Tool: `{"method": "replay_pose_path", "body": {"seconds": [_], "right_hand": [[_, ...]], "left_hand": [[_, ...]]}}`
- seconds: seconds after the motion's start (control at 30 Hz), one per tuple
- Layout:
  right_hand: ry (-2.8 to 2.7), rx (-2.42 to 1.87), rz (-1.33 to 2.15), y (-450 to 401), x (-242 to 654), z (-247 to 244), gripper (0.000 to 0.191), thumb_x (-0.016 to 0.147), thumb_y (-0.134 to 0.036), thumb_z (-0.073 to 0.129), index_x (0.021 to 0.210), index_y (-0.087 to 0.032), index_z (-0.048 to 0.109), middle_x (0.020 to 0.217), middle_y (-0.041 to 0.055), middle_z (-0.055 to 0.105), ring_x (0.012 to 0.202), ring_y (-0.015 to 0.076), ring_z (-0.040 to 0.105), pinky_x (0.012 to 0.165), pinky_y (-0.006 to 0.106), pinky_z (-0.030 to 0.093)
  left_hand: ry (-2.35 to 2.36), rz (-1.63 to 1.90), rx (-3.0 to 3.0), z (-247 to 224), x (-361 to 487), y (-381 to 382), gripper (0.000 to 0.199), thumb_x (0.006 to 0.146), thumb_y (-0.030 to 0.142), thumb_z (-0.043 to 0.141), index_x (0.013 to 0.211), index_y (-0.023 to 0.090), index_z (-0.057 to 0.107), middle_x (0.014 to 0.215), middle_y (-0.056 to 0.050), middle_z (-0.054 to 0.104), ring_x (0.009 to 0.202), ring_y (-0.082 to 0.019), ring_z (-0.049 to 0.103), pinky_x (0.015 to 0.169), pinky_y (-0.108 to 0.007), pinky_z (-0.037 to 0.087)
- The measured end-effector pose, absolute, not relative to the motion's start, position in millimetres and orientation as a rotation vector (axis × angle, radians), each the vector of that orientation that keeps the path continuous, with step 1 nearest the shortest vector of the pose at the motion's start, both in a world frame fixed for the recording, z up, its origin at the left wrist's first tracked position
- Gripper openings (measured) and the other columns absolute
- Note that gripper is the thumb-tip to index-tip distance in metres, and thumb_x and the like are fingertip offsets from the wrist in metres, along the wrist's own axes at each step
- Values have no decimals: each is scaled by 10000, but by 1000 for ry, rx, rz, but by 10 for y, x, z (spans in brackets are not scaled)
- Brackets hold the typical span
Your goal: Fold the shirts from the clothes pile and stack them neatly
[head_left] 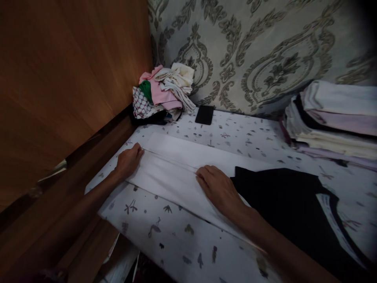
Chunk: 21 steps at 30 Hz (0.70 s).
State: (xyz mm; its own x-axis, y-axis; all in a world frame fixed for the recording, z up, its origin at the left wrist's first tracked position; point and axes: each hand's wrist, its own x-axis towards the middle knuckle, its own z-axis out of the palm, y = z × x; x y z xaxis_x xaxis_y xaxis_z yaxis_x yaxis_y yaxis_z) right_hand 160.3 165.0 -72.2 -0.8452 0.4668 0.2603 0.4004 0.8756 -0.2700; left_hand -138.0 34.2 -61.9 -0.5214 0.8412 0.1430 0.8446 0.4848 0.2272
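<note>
A shirt with a white body (173, 157) and a black upper part (282, 196) lies flat along the patterned sheet, its neckline to the right. My left hand (129, 160) is closed on the white cloth near its far left end. Farther right, my right hand (216, 186) pinches the same white cloth close to where the black begins. A folded edge of the fabric runs between the two hands. The fingertips of both hands are partly hidden.
A heap of crumpled clothes (160, 92) sits at the back left corner, beside a small dark flat object (204, 114). Folded clothes (338, 118) are stacked at the right. A wooden panel (73, 70) rises on the left, and a wallpapered wall (265, 51) bounds the back.
</note>
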Motion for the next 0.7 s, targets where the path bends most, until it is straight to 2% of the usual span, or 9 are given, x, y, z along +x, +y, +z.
{"method": "replay_pose_path", "body": {"seconds": [0.07,0.17,0.27,0.4,0.47,0.57,0.63,0.7], "right_hand": [[-2715,-648,330,1675,1577,-708,229,967,-150,404,799,-225,541,804,66,609,747,227,573,656,347,442],[-2656,-661,251,1687,1550,-728,245,982,-164,393,803,-221,550,793,71,597,759,234,559,696,358,429],[-2628,-682,80,1687,1523,-783,242,985,-152,409,823,-205,580,809,82,607,791,243,557,729,367,420],[-2604,-640,-91,1669,1497,-792,226,972,-111,420,907,-175,627,863,97,639,796,243,563,694,361,433],[-2560,-572,-101,1629,1483,-767,232,980,-111,421,976,-164,647,956,119,671,857,256,591,713,375,468],[-2542,-366,-4,1526,1455,-779,263,999,-110,416,1100,-137,657,1136,149,695,1038,270,628,839,407,527],[-2578,-237,64,1450,1439,-845,303,1016,-136,407,1227,-105,622,1279,168,663,1193,270,601,961,426,524],[-2643,-202,90,1390,1432,-932,366,1035,-198,398,1348,-83,549,1404,182,593,1327,274,528,1074,464,477]], "left_hand": [[-2685,-470,-1531,-621,-1382,331,220,999,412,387,926,254,521,710,-16,621,674,-225,580,606,-295,300],[-2688,-483,-1506,-624,-1375,339,227,1004,414,383,935,250,525,719,-21,629,689,-226,589,616,-296,312],[-2715,-346,-1462,-612,-1364,385,241,1015,408,375,981,239,543,764,-40,666,733,-235,625,629,-297,336],[-2768,-97,-1405,-536,-1343,427,280,1026,414,372,1080,216,563,843,-78,710,812,-275,675,679,-325,418],[-2739,-96,-1378,-490,-1293,404,285,1025,389,382,1130,197,565,946,-110,723,900,-300,684,735,-363,467],[-2552,-229,-1550,-480,-1116,331,302,1021,296,366,1203,161,566,1180,-154,689,1125,-310,636,905,-425,490],[-2358,-306,-1910,-534,-965,284,370,1033,292,332,1324,166,522,1371,-146,613,1290,-276,553,1042,-428,445],[-2171,-318,-2256,-615,-852,253,453,1051,358,307,1461,196,413,1535,-115,485,1426,-228,433,1149,-408,365]]}}
